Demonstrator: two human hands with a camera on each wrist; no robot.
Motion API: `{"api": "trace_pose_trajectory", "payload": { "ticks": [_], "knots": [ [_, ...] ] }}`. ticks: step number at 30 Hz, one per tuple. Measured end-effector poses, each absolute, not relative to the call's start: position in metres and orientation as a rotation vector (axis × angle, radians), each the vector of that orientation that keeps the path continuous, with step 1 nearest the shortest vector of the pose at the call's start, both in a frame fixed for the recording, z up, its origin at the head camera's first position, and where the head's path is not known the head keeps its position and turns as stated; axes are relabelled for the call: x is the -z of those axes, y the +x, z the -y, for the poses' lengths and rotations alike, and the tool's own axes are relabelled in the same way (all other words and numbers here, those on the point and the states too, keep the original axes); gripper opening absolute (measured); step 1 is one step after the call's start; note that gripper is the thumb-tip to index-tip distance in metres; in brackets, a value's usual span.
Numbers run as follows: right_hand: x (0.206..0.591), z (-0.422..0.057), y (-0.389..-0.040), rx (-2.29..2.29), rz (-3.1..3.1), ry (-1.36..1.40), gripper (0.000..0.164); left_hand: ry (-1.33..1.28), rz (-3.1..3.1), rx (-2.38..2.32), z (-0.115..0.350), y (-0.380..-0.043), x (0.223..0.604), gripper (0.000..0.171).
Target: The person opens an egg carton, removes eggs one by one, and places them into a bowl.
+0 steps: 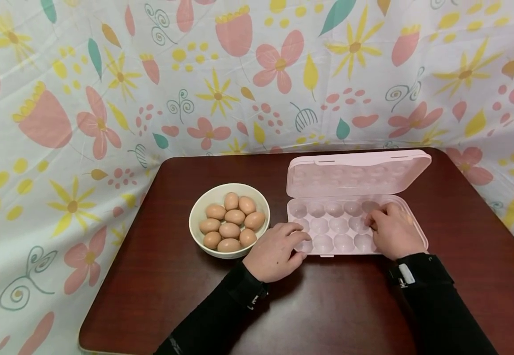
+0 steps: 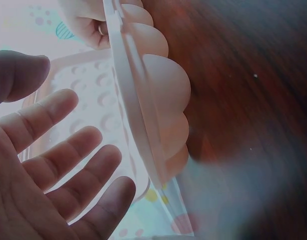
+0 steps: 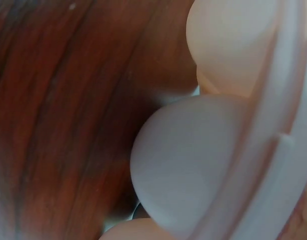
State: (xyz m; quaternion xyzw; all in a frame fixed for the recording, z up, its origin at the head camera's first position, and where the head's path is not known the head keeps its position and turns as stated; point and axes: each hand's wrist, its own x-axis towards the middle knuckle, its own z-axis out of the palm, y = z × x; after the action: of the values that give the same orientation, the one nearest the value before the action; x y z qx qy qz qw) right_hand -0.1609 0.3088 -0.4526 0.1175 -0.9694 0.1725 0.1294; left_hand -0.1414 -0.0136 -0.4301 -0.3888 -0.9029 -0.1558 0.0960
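A pink plastic egg box (image 1: 331, 252) lies open on the table, its lid (image 1: 350, 180) tilted up behind rows of round cups. The visible cups hold no eggs. My left hand (image 1: 276, 251) reaches over the box's left end, and its fingers (image 2: 88, 175) are spread and relaxed in the left wrist view. Over the box's right end, my right hand (image 1: 396, 231) bends its fingers down into the cups; whether something is between them is hidden. In the right wrist view, the undersides of the cups (image 3: 188, 160) fill much of the picture.
Left of the box stands a cream bowl (image 1: 196, 207) with several brown eggs (image 1: 234, 217), close to my left hand. The dark red wooden table (image 1: 159, 276) has a flowered cloth (image 1: 248, 74) hanging behind and beside it.
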Motion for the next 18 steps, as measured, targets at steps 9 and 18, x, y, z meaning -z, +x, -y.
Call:
{"api": "trace_pose_trajectory", "payload": {
  "ticks": [9, 18],
  "knots": [
    [0.453, -0.308, -0.159, -0.575, 2.786, 0.302, 0.01, -1.163, 2.674, 0.522, 0.015, -0.141, 0.429, 0.027],
    [0.448, -0.299, -0.155, -0.722, 2.766, 0.27, 0.009, -1.164, 2.665, 0.481, 0.017, -0.142, 0.428, 0.028]
  ]
}}
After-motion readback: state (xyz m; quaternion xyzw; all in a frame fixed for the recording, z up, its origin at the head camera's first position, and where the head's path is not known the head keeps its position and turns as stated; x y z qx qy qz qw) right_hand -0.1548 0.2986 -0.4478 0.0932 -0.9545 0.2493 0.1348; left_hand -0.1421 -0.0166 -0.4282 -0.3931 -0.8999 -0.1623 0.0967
